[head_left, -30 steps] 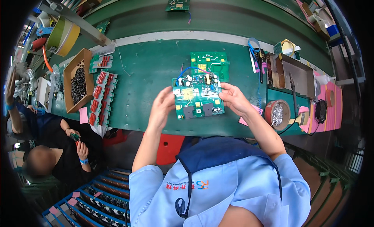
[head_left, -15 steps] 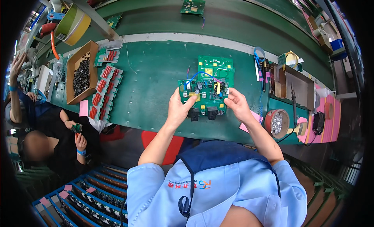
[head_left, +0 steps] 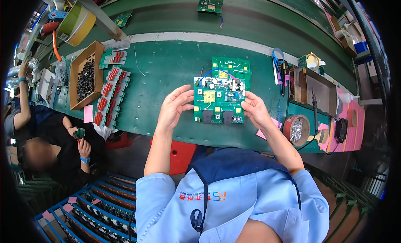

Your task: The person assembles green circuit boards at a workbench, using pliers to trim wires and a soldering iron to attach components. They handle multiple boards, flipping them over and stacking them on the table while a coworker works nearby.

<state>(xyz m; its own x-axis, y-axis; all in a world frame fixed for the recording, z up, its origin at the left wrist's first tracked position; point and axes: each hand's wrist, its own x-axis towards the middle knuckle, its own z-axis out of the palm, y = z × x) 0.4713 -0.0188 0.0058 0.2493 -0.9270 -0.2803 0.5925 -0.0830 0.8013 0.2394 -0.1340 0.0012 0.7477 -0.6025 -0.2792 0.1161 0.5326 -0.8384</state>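
presently, the populated circuit board [head_left: 218,102] is held over the green bench [head_left: 167,67], partly covering a second board [head_left: 230,64] just beyond it. the right hand [head_left: 257,111] is clamped on its right edge, thumb on top. the left hand [head_left: 173,106] stands with fingers parted at the left edge; whether their tips touch it is hard to tell. a blue wire [head_left: 215,70] arcs over the top edge. a cardboard box [head_left: 99,69] sits to the left.
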